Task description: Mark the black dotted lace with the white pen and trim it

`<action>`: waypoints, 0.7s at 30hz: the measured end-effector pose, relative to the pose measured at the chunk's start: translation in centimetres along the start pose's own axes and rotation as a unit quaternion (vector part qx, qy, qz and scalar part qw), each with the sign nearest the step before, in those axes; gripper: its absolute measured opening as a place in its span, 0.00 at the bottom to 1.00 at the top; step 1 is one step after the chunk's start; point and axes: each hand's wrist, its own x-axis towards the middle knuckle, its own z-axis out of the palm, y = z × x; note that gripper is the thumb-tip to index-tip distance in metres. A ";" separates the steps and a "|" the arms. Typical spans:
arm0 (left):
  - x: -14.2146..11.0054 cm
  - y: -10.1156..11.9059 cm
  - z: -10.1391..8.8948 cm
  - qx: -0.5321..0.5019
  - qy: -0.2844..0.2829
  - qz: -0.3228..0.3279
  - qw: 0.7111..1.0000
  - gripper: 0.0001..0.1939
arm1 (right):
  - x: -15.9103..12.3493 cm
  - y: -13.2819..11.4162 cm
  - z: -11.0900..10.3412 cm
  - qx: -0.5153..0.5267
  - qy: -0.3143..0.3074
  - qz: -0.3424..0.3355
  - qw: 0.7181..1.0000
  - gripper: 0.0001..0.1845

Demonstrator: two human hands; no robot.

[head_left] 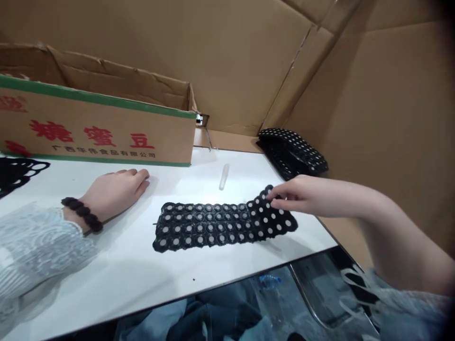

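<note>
On the white table in front of me lies a black strip (204, 227) with rows of pale round dots and a scalloped edge. Its right end is bent up, and my right hand (298, 195) pinches the upper corner of that end between thumb and fingers. My left hand (119, 189) rests palm down on the table, left of the strip and apart from it, with its fingers loosely stretched out and nothing visible in it. Behind the strip lies a small translucent tube-like piece (223, 177).
A cardboard box (106, 135) with green edges and red characters stands at the back left. Black netting with round holes (21, 170) lies by the left edge. At the back right is a pile of dotted black strips (293, 149). Cardboard walls (234, 61) enclose the table.
</note>
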 end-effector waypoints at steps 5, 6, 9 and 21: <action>-0.4 1.2 -1.2 -0.124 0.007 0.020 0.992 0.17 | 2.0 1.3 0.5 -0.186 0.071 0.142 0.970 0.20; -0.5 1.5 -1.5 -0.158 0.000 0.041 0.987 0.16 | 2.9 1.4 0.9 -0.178 0.078 0.111 0.975 0.18; -0.6 2.2 -1.8 -0.245 -0.032 0.108 0.963 0.13 | 6.1 1.7 2.8 -0.184 0.118 0.025 0.975 0.17; -0.4 1.9 -1.2 -0.351 -0.140 0.209 0.902 0.15 | 14.2 2.1 8.7 -0.297 0.082 -0.173 0.936 0.09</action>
